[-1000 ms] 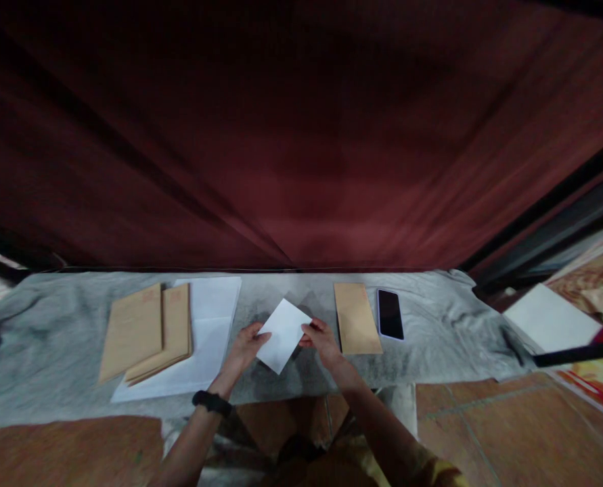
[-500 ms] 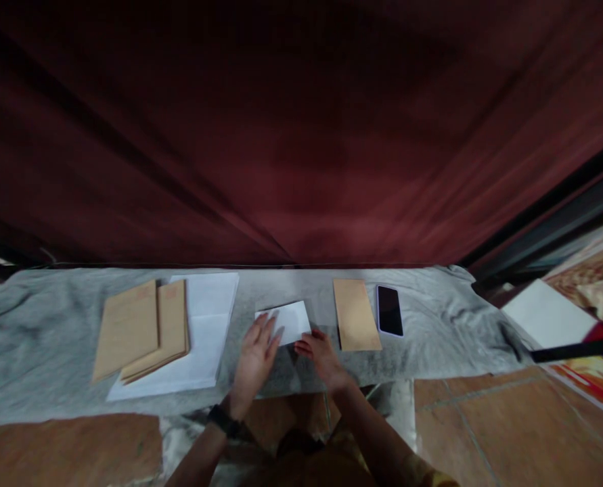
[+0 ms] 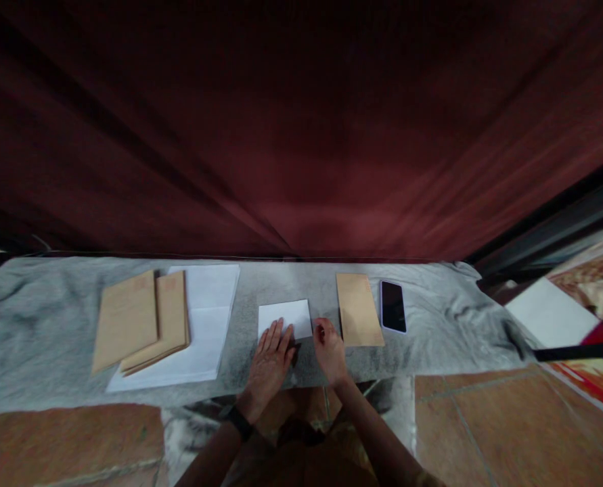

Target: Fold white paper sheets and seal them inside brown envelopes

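Note:
A small folded sheet of white paper (image 3: 294, 313) lies flat on the grey cloth in front of me. My left hand (image 3: 269, 358) rests on its lower part, palm down with the fingers spread. Just off the paper's right edge is my right hand (image 3: 330, 348), its fingers curled in and nothing visible in them. Whether its fingertips touch the paper edge I cannot tell. A brown envelope (image 3: 359, 311) lies to the right of that hand.
Left of my hands, several brown envelopes (image 3: 126, 318) overlap on larger white sheets (image 3: 210, 325). A phone (image 3: 393, 308) lies beyond the single envelope. The grey cloth (image 3: 448, 325) covers a narrow surface, with a dark red curtain (image 3: 301, 169) behind and a tiled floor (image 3: 484, 419) below.
My left hand has shifted right and flattened on the paper. My right hand has moved slightly right, off the paper's lower right corner, and its fingers have curled.

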Action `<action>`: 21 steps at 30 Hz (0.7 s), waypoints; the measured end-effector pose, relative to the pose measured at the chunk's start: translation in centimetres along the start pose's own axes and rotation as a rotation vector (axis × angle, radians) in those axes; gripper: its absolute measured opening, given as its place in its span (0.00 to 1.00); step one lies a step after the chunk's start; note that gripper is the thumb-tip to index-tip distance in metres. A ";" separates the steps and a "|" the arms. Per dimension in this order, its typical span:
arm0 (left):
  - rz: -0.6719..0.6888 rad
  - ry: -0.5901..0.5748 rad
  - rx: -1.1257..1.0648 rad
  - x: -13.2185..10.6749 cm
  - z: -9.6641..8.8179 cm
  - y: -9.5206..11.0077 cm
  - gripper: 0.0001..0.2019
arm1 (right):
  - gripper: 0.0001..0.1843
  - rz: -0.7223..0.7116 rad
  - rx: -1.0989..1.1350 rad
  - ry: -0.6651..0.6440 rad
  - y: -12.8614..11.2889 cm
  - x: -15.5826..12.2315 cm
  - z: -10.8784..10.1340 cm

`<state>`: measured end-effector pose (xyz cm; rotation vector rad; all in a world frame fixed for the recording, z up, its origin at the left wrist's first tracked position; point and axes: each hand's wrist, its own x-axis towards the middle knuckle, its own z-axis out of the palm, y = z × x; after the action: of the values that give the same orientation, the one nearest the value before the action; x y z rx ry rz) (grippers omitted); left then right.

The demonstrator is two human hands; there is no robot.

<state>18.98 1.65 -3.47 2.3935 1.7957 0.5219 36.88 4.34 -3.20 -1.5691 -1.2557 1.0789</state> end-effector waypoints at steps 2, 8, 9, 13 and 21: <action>-0.037 -0.012 -0.023 0.9 -0.2 0.1 0.21 | 0.15 -0.162 -0.257 0.002 -0.7 0.1 0.4; -0.069 0.062 -0.093 3.5 0.9 -0.2 0.24 | 0.23 -0.572 -0.675 -0.174 -2.2 1.7 3.8; -0.076 0.068 -0.082 3.6 1.2 -0.2 0.26 | 0.24 -0.575 -0.704 -0.176 -2.0 2.0 4.1; -0.117 0.012 0.020 3.3 1.6 0.0 0.29 | 0.26 -0.529 -0.828 -0.146 -0.9 2.3 4.4; -0.202 0.033 0.065 2.8 0.5 -1.2 0.30 | 0.29 -0.535 -0.913 -0.111 0.5 2.5 2.6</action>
<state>18.76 4.74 -3.69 2.2200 2.0693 0.4894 34.85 6.96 -4.68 -1.6190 -2.2718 0.2258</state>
